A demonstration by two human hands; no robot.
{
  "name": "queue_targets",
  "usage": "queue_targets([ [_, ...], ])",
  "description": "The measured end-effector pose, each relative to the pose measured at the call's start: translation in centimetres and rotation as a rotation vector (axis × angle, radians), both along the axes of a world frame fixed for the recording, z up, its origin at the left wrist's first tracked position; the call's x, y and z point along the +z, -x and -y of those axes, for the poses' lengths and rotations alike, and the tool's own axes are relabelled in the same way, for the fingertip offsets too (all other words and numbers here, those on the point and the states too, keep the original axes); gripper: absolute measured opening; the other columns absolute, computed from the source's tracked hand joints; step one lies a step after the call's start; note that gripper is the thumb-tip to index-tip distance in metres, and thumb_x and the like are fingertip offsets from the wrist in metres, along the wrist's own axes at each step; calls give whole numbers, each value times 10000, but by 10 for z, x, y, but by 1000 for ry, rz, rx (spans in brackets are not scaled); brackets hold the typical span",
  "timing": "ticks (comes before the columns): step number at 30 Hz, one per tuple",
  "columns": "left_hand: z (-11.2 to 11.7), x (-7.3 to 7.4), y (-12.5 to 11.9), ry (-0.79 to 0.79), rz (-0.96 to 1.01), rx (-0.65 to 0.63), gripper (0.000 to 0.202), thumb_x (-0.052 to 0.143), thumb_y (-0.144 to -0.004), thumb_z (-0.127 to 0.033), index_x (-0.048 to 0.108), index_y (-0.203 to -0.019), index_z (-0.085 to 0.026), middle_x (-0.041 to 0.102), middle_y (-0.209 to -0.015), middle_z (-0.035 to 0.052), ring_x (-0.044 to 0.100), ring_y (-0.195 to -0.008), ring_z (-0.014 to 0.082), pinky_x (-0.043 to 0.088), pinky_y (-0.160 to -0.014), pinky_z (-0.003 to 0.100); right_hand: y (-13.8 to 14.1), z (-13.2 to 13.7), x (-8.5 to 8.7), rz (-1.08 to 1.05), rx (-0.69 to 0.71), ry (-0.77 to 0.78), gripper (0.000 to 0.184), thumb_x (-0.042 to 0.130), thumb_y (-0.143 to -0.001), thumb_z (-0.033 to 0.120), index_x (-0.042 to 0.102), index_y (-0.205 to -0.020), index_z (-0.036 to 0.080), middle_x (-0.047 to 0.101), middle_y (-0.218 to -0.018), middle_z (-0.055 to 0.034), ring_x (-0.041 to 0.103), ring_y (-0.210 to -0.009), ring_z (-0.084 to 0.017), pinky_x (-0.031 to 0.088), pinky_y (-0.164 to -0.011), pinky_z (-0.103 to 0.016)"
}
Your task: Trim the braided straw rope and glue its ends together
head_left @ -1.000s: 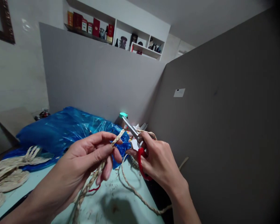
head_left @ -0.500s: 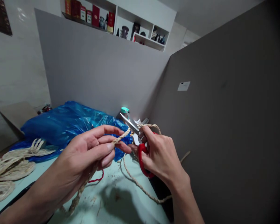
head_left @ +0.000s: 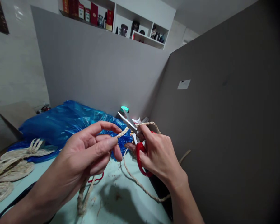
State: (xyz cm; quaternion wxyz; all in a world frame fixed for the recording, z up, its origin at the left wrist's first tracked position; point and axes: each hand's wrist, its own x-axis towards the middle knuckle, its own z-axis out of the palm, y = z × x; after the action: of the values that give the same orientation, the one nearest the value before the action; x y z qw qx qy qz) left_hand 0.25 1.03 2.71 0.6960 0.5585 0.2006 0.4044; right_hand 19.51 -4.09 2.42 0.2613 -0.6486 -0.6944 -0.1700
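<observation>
Since half a second ago, left thumb has shifted closer to the tip of the braided cord (head_left: 122, 132), leaving a shorter length showing, and the loop hanging below has swung right and hangs more upright. From my remote post I have the left hand (head_left: 93, 149) pinching that cord between thumb and fingers, index finger arched above it. The right hand (head_left: 160, 152) is closed round the red handles of the scissors (head_left: 139, 158), blades parted, pointing far and left. Cord tip sits just beside the blades, mid-scene above the table (head_left: 112, 174); I cannot tell whether it touches them. Another braided length (head_left: 140, 186) curves over the table toward the near right, passing behind the right wrist; a stretch also arches behind the right hand's fingers, and I cannot tell whether the two join. Red string (head_left: 98, 179) lies under the left hand, just right of the hanging loop. Left side: pale fibre pieces (head_left: 14, 168), near side of a crumpled blue plastic bag (head_left: 56, 121). Turquoise lid (head_left: 124, 109) far off, behind the blades, before the grey partition (head_left: 100, 71).
</observation>
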Motion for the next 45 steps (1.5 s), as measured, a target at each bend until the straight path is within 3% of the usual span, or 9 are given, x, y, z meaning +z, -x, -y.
queue_targets([
  [4,-2,-3,1,8,-31,48,185,779,-808,-399,713,-898,-251,666,-589,-16,316,-439,55,235,-392,147,0,0,0,1,3,-1,224,562,-902,439,543,-935,218,528,-622,46,383,-544,-134,235,-550,-292],
  [8,-2,-5,1,-28,-82,107,220,806,-775,-381,721,-930,-250,632,-585,-25,391,-497,83,307,-407,138,0,-2,-1,8,-7,8,209,578,-872,364,576,-1016,212,542,-621,48,385,-547,-137,234,-552,-292],
  [15,-5,-1,3,60,-17,54,197,765,-787,-296,727,-968,-230,659,-617,-3,323,-475,64,268,-408,148,-1,-1,1,14,-21,22,220,583,-877,387,587,-1004,207,539,-616,45,401,-546,-143,238,-549,-297],
  [20,-8,2,3,89,74,98,180,785,-753,-252,727,-909,-185,685,-646,19,263,-431,29,224,-377,142,5,4,2,36,24,51,296,592,-878,414,596,-1084,202,636,-690,13,524,-589,-174,269,-563,-309],
  [27,-5,1,0,59,102,151,143,759,-777,-222,727,-908,-174,675,-651,5,289,-412,21,238,-366,134,11,1,-4,212,-33,-8,384,581,-855,331,591,-1209,183,690,-739,-35,617,-663,-229,262,-591,-329],
  [33,-5,0,-1,-19,33,204,95,746,-795,-260,725,-804,-167,659,-650,6,313,-414,24,242,-370,151,10,-2,-8,233,14,-42,415,492,-841,221,579,-1241,156,709,-695,-29,632,-573,-215,214,-533,-324],
  [37,-7,-1,-1,-32,16,202,146,787,-755,-301,722,-767,-171,601,-582,-27,298,-403,21,235,-360,152,12,-2,-11,277,22,-87,437,485,-703,136,605,-1123,141,688,-621,-14,623,-503,-211,193,-511,-320],
  [40,-10,-5,-1,-38,22,197,169,799,-738,-314,718,-764,-168,512,-510,-62,291,-396,23,232,-354,148,14,-3,-13,294,28,-110,330,468,-650,115,609,-944,165,683,-599,-19,637,-492,-222,188,-500,-317],
  [45,-16,-13,-6,-90,28,194,133,710,-820,-289,670,-877,-176,680,-681,-5,296,-387,8,212,-361,159,14,-9,-19,261,54,-127,275,476,-621,87,587,-854,182,683,-566,-30,633,-440,-239,201,-471,-312],
])
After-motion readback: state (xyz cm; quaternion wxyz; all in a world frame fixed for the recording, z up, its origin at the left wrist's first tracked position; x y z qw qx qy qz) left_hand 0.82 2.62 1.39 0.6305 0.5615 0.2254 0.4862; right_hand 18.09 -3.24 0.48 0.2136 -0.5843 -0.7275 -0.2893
